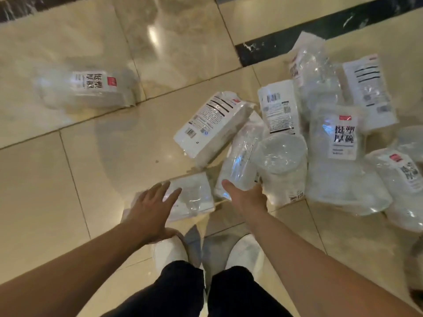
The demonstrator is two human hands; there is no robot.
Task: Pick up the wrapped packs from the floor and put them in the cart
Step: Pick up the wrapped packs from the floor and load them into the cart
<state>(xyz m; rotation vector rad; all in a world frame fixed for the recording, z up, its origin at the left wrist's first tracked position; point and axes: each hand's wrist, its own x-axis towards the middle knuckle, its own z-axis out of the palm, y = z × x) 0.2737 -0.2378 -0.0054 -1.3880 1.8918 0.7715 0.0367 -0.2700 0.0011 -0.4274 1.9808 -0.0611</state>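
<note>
We stand on the glossy tiled floor (96,170) in white shoes (170,252), and we take those shoes as our landmark. Just beyond them lies a flat wrapped pack (194,195); our left hand (148,211) hovers at its near-left corner, fingers (170,196) spread apart, their tips over the wrap. Beyond and right of the shoes, our right hand (246,197) reaches under a clear upright pack (240,161), thumb out; we cannot tell whether it grips. More packs (338,156) heap farther right; one lone pack (89,88) lies far beyond, to the left.
</note>
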